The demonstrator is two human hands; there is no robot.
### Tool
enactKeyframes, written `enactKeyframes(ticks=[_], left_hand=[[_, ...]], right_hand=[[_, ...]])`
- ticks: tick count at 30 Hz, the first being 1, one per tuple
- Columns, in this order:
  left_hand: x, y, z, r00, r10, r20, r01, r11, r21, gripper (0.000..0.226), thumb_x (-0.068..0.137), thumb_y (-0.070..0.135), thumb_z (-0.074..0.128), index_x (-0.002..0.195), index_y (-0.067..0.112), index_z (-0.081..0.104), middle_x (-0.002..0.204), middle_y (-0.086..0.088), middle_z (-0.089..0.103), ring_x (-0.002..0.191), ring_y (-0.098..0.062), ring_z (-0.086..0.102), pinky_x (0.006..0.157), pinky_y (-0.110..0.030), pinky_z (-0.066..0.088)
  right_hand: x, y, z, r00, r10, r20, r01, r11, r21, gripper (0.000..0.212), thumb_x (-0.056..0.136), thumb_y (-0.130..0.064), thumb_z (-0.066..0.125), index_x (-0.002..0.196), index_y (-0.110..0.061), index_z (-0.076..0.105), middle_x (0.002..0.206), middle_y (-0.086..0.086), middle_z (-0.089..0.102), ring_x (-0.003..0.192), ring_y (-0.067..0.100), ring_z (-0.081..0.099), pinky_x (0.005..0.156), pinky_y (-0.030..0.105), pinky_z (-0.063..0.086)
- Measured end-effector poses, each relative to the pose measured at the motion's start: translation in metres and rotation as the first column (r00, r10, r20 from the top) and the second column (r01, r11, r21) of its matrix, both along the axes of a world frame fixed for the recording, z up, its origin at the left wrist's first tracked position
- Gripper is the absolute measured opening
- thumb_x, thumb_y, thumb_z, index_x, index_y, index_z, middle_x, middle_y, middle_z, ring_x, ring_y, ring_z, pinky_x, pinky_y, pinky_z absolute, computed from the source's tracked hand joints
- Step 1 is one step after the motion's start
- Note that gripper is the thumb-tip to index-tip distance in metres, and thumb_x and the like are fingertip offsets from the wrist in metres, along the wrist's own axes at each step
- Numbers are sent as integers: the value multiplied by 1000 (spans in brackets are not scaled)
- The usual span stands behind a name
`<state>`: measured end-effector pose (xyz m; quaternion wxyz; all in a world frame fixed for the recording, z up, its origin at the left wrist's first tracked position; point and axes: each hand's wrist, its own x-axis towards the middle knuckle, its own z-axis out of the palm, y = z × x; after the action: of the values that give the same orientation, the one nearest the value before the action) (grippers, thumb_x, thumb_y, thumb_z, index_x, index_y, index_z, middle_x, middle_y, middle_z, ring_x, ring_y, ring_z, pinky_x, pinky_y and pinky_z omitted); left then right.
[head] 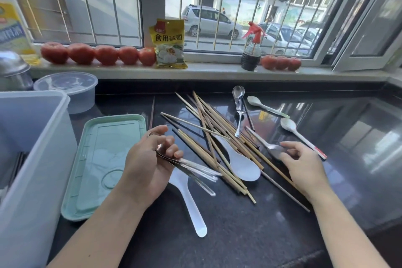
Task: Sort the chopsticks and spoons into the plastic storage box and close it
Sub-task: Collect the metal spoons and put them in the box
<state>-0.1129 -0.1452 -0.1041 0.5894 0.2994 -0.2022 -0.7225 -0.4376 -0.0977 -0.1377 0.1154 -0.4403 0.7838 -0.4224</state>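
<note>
At the far left edge stands the translucent plastic storage box (32, 148), open-topped, with something dark inside that is too hidden to name. Behind it sits a round clear lidded container (69, 89). Just right of the box, the pale green lid (102, 163) lies flat on the dark stone counter (239, 235), apart from the box's opening.

The left hand (148, 167) hovers over the lid's right edge, its fingers curled around a bundle of metal spoons (191, 168) whose handles jut out to the right. Below them a white plastic spoon (189, 200) lies on the counter, handle toward the viewer.

In the middle, a loose heap of bamboo chopsticks (217, 135) fans across the counter, with a larger white rice spoon (239, 163) resting on top of them. A metal spoon (238, 102) lies at the heap's far edge.

The right hand (302, 163) pinches the bowl of a steel spoon (272, 148) that lies across the chopsticks. Beyond it, two pale long-handled spoons (291, 126) rest on the counter.

On the sill, tomatoes (97, 53) flank a yellow packet (169, 43) and a spray bottle (252, 50).
</note>
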Motion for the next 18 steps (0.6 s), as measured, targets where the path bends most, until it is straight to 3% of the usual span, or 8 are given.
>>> enactKeyframes(ticks=[2,5,9,10,11,13,16,18], left_hand=[[1,0,0,1000,-18,25,18,1000,-13,22,97,-4,39,107,8,55,68,-6,44,53,-16,34,49,-29,37],[-1,2,2,994,-27,105,35,997,-69,12,108,12,44,106,8,55,66,-3,44,50,-12,33,45,-25,36],[-2,6,5,990,-39,135,59,988,-145,24,110,18,42,111,4,61,72,-6,56,51,-13,39,46,-25,40],[-2,7,7,990,-50,134,72,983,-169,27,109,19,42,113,3,62,78,-9,63,52,-15,46,48,-27,46],[-2,8,10,989,-63,133,88,978,-190,29,109,20,42,116,2,63,87,-12,71,56,-18,57,52,-30,53],[0,10,14,987,-79,137,109,966,-234,34,108,22,40,122,1,62,109,-16,76,83,-26,75,73,-36,63],[4,11,19,977,-28,212,99,938,-331,38,108,23,37,130,2,59,125,-14,73,120,-28,68,105,-45,52],[7,12,19,969,-5,248,106,911,-398,41,104,26,40,133,3,59,132,-11,70,129,-21,62,115,-45,40]], right_hand=[[-1,0,6,966,33,256,2,991,-136,27,93,2,62,109,-18,70,91,0,70,90,18,66,84,27,51],[4,5,30,816,163,555,54,934,-354,30,97,8,52,101,-16,70,99,15,69,82,16,66,77,19,57],[29,13,72,685,424,592,-67,846,-528,18,92,4,62,105,-6,69,98,15,69,96,22,70,96,33,56],[37,14,82,648,496,578,-135,822,-553,28,84,0,70,112,-4,68,100,14,68,99,23,70,95,31,56],[44,15,91,631,548,549,-210,802,-559,41,77,-7,78,117,-6,67,103,13,69,100,24,70,93,29,56],[62,13,106,742,556,375,-334,791,-513,49,71,-32,87,114,-15,72,99,5,74,91,24,73,89,32,58],[89,2,117,922,361,-139,-386,830,-403,23,85,-40,75,101,-22,76,71,-4,72,63,12,70,73,28,59],[106,-8,122,850,280,-447,-458,811,-363,15,94,-33,68,92,-21,77,64,-13,67,58,5,64,63,20,51]])
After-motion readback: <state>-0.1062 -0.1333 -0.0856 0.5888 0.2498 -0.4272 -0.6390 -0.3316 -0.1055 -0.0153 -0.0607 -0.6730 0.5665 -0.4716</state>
